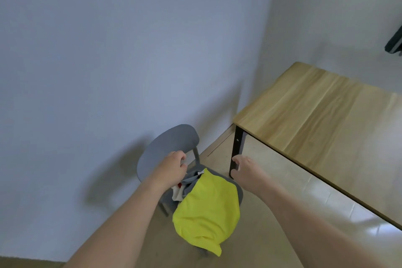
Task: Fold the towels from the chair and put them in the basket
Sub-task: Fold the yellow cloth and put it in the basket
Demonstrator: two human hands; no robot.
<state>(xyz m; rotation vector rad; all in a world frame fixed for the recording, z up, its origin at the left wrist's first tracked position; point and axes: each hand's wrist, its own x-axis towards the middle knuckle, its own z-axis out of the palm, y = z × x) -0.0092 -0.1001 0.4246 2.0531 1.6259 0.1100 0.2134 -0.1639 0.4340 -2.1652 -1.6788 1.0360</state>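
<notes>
A grey chair (pixel 167 148) stands by the wall. A bright yellow towel (pixel 206 209) drapes over its seat and hangs off the front edge. Under it lie a grey towel (pixel 191 179) and a white cloth with a red spot (pixel 177 193). My left hand (pixel 173 168) hovers above the left side of the pile with its fingers loosely curled and holds nothing. Over the chair's right side, in front of the table leg, my right hand (pixel 244 171) is held with fingers spread and curved. No basket is in view.
A wooden table (pixel 315 119) with black legs (pixel 236 152) stands to the right of the chair, close to the wall. A dark object (pixel 394 42) hangs at the far right edge. Beige floor lies around the chair.
</notes>
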